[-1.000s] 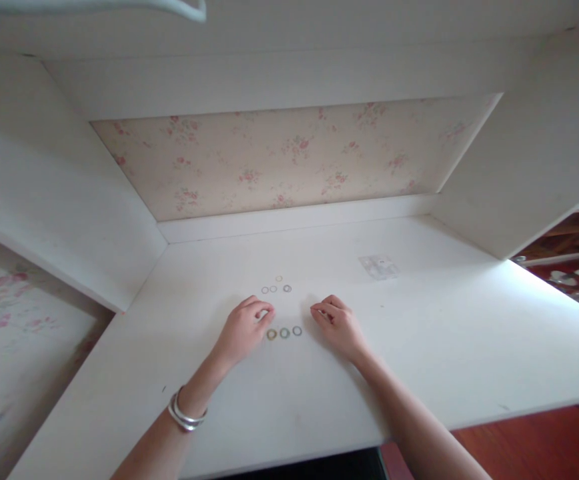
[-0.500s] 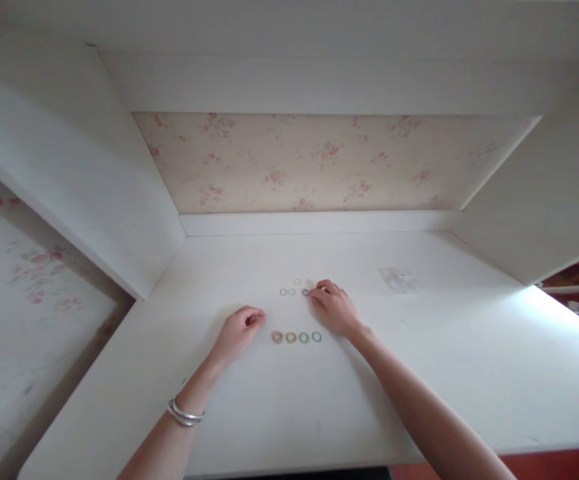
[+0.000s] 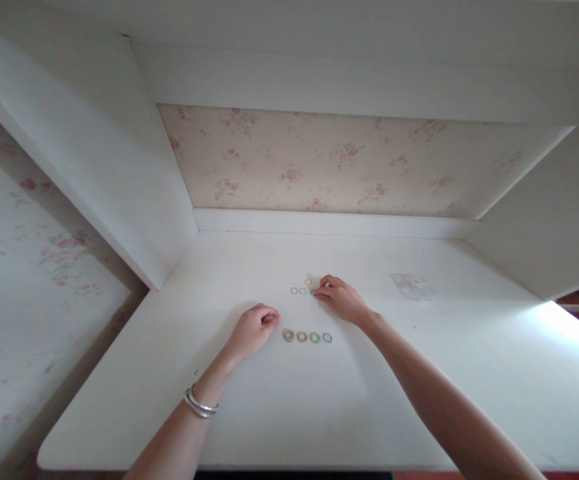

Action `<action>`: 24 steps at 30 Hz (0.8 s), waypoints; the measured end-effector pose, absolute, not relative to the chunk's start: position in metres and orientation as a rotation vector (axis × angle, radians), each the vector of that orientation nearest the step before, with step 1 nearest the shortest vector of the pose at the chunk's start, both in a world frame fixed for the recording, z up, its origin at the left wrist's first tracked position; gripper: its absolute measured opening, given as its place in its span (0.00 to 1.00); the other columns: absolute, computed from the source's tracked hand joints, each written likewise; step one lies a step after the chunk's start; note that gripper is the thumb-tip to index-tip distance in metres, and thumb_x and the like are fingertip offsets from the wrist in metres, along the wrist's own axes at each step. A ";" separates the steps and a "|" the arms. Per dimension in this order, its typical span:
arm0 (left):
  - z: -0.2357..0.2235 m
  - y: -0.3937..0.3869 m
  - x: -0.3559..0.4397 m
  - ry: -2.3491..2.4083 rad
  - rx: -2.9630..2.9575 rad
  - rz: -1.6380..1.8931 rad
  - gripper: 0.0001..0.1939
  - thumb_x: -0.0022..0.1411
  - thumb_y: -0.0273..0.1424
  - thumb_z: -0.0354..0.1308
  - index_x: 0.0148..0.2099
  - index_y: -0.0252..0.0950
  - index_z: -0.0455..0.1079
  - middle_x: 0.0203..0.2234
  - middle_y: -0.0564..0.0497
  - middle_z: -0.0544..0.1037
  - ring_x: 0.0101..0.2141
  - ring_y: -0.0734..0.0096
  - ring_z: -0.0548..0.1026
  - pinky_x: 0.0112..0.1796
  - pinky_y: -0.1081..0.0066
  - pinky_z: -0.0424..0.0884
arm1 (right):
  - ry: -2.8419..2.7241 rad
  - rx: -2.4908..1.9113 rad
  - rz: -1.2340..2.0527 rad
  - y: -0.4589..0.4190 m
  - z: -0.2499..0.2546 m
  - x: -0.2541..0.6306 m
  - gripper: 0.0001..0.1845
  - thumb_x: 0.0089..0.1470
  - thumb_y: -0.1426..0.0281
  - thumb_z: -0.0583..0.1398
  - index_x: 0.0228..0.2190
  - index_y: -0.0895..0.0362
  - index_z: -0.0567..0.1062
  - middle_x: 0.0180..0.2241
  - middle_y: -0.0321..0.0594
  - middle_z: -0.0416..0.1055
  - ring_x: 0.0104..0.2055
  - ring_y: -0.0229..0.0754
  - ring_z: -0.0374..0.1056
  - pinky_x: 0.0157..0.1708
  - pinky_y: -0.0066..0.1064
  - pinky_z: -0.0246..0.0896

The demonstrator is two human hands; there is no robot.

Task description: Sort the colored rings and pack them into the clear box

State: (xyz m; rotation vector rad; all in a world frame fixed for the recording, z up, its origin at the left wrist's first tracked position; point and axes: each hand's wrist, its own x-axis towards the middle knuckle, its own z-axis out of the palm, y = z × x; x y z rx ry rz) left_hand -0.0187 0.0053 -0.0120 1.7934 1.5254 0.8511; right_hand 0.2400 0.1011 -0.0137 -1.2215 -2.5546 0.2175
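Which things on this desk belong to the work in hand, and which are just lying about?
Seemingly in use:
- near row of four rings, by the left hand
- farther rings, by the right hand

Seemingly lying about:
- clear packet
- dark speck, too small to identify

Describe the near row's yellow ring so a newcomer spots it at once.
On the white desk, find the row of four rings right of the left hand. The yellow ring is second from left, between a pinkish ring and a green ring; the row's only yellow one.
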 end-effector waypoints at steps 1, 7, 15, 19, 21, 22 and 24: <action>-0.012 0.005 -0.019 1.520 1.800 0.853 0.10 0.58 0.34 0.53 0.35 0.37 0.74 0.30 0.51 0.75 0.30 0.71 0.71 0.34 0.73 0.65 | -2.545 -1.225 0.209 0.101 -0.015 0.240 0.13 0.59 0.65 0.53 0.36 0.47 0.77 0.41 0.38 0.67 0.40 0.38 0.64 0.39 0.28 0.58; -0.014 0.005 -0.019 1.510 1.830 0.849 0.09 0.58 0.33 0.53 0.35 0.37 0.74 0.29 0.51 0.75 0.31 0.72 0.71 0.34 0.73 0.66 | -2.464 -1.328 0.217 0.098 -0.022 0.240 0.13 0.58 0.62 0.54 0.37 0.47 0.77 0.42 0.38 0.66 0.37 0.36 0.66 0.37 0.28 0.59; -0.014 0.005 -0.018 1.525 1.826 0.836 0.09 0.58 0.32 0.52 0.35 0.37 0.74 0.31 0.51 0.76 0.31 0.71 0.72 0.35 0.73 0.66 | -2.566 -1.266 0.321 0.102 -0.013 0.237 0.12 0.59 0.65 0.53 0.36 0.49 0.77 0.43 0.38 0.65 0.39 0.36 0.65 0.40 0.27 0.58; -0.012 0.005 -0.018 1.528 1.825 0.830 0.10 0.58 0.33 0.52 0.35 0.37 0.74 0.31 0.50 0.76 0.31 0.71 0.72 0.35 0.72 0.66 | -2.600 -1.259 0.281 0.101 -0.011 0.232 0.13 0.61 0.67 0.51 0.36 0.53 0.75 0.43 0.41 0.65 0.41 0.38 0.65 0.41 0.29 0.57; -0.012 0.005 -0.017 1.524 1.831 0.830 0.10 0.58 0.33 0.52 0.35 0.37 0.74 0.31 0.50 0.75 0.31 0.71 0.72 0.35 0.72 0.67 | -2.614 -1.272 0.273 0.099 -0.012 0.232 0.14 0.61 0.67 0.49 0.35 0.55 0.74 0.42 0.43 0.65 0.40 0.39 0.65 0.40 0.29 0.58; -0.012 0.005 -0.017 1.521 1.833 0.828 0.10 0.58 0.33 0.52 0.35 0.37 0.74 0.31 0.50 0.75 0.31 0.71 0.72 0.35 0.72 0.67 | -2.620 -1.283 0.273 0.098 -0.012 0.232 0.14 0.62 0.66 0.49 0.35 0.56 0.73 0.41 0.43 0.65 0.39 0.39 0.65 0.40 0.29 0.58; -0.012 0.005 -0.017 1.520 1.827 0.822 0.10 0.58 0.33 0.52 0.35 0.37 0.74 0.31 0.50 0.76 0.31 0.70 0.72 0.35 0.72 0.67 | -2.625 -1.301 0.285 0.096 -0.012 0.234 0.15 0.62 0.66 0.48 0.35 0.57 0.72 0.40 0.44 0.65 0.37 0.39 0.66 0.39 0.30 0.58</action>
